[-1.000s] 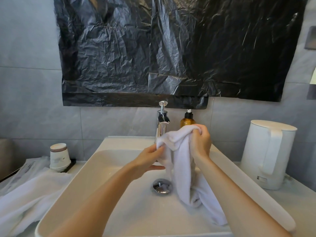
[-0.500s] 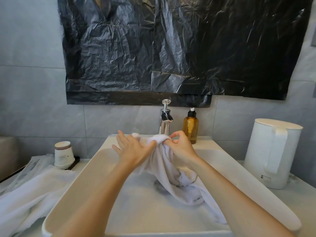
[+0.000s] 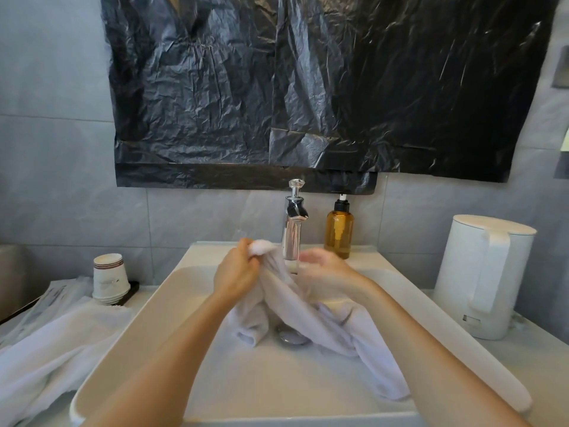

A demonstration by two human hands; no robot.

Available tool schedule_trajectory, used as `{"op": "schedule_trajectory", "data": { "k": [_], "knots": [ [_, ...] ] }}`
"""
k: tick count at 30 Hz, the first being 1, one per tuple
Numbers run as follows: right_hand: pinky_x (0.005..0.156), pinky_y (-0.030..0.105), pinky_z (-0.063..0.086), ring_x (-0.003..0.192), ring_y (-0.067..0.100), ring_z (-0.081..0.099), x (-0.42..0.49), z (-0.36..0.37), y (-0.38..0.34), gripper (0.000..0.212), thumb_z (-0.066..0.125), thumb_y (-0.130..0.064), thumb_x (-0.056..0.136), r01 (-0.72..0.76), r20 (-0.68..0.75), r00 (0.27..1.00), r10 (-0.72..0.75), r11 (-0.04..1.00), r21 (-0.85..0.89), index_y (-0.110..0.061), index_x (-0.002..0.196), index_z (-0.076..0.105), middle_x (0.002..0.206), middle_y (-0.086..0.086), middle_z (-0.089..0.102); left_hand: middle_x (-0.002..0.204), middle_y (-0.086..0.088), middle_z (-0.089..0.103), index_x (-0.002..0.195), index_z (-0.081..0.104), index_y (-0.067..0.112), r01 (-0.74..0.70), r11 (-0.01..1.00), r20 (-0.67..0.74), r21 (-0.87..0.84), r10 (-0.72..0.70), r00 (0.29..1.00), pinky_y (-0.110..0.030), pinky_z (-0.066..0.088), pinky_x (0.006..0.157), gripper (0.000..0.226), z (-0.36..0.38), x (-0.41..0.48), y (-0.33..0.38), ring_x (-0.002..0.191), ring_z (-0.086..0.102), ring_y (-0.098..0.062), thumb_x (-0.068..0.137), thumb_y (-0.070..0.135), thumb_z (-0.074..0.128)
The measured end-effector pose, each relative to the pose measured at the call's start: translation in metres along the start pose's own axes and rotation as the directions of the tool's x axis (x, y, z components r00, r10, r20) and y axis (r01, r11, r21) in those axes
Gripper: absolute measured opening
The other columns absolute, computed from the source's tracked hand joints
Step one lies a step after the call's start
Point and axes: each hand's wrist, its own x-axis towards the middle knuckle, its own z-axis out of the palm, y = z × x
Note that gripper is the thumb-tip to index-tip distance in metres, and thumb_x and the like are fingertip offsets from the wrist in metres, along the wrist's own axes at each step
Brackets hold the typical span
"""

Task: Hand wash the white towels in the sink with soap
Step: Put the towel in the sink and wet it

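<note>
Midway, I judge: the left hand clenches the white cloth towel over the white ceramic sink, the right hand too blurred to read its fingers (second white towel, lower left, looks unwashed).

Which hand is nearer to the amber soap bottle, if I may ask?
Right. The right hand is just in front of the soap bottle; the left hand is left of the faucet.

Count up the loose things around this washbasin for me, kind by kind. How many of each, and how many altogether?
Towels: 2, the held towel and the spare towel to its left
Soap bottle: 1
Kettle: 1
Stack of paper cups: 1 (the cups in it are too tightly nested to count)
Total: 5
</note>
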Motion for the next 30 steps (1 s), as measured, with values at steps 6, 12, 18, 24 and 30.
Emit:
{"op": "schedule_trajectory", "data": {
  "k": [6, 12, 18, 24, 30],
  "knots": [
    [0.107, 0.040, 0.036, 0.130, 0.017, 0.041, -0.001, 0.006, 0.032, 0.096, 0.076, -0.067, 0.063, -0.057, 0.359, 0.858, 0.368, 0.763, -0.644, -0.049, 0.141, 0.025, 0.142, -0.019, 0.040, 0.105, -0.006, 0.052, 0.114, 0.042, 0.015, 0.252, 0.906, -0.263, -0.341, -0.349, 0.899, -0.037, 0.035, 0.084, 0.018, -0.023, 0.004, 0.010, 0.108, 0.053, -0.034, 0.101, 0.024, 0.034],
    [0.092, 0.035, 0.048, 0.111, 0.024, 0.057, -0.004, -0.003, 0.033, 0.032, 0.057, -0.031, 0.092, -0.180, 0.084, 0.939, 0.334, 0.682, -0.709, -0.020, 0.123, 0.056, 0.126, 0.005, 0.058, 0.127, -0.018, 0.054, 0.125, 0.047, 0.008, 0.435, 0.865, -0.141, -0.250, -0.477, 0.868, -0.040, 0.038, 0.090, 0.033, -0.019, 0.011, -0.008, 0.116, 0.050, -0.037, 0.097, 0.024, 0.040],
    [0.081, 0.028, 0.047, 0.097, 0.015, 0.057, 0.002, -0.006, 0.012, 0.022, 0.050, -0.007, 0.092, 0.063, -0.138, 0.986, -0.098, 0.970, -0.234, -0.025, 0.100, 0.059, 0.104, -0.002, 0.060, 0.162, -0.012, -0.013, 0.155, 0.010, 0.016, 0.038, 0.935, 0.187, 0.353, -0.110, 0.976, -0.044, 0.006, 0.119, 0.094, -0.005, -0.006, 0.006, 0.148, -0.016, -0.030, 0.087, 0.054, 0.062],
    [0.072, 0.007, 0.043, 0.092, 0.001, 0.057, 0.004, 0.001, -0.013, 0.024, 0.048, -0.001, 0.094, 0.343, -0.383, 0.878, -0.286, 0.935, 0.087, -0.018, 0.104, 0.061, 0.098, -0.009, 0.063, 0.149, 0.016, 0.037, 0.151, 0.016, 0.041, -0.021, 0.977, 0.405, -0.212, 0.108, 0.908, -0.034, 0.030, 0.110, 0.098, 0.009, -0.009, 0.011, 0.138, 0.035, -0.013, 0.074, 0.061, 0.074],
    [0.082, 0.022, 0.050, 0.101, 0.013, 0.060, 0.011, 0.007, -0.009, 0.022, 0.050, -0.005, 0.095, 0.318, -0.514, 0.848, -0.131, 0.901, 0.295, -0.016, 0.110, 0.061, 0.104, -0.002, 0.063, 0.114, -0.011, 0.064, 0.126, 0.040, 0.024, -0.099, 0.930, 0.318, 0.355, -0.020, 0.948, -0.038, 0.043, 0.090, 0.046, 0.012, -0.004, -0.006, 0.106, 0.058, -0.033, 0.091, 0.053, 0.049]
  ]
}}
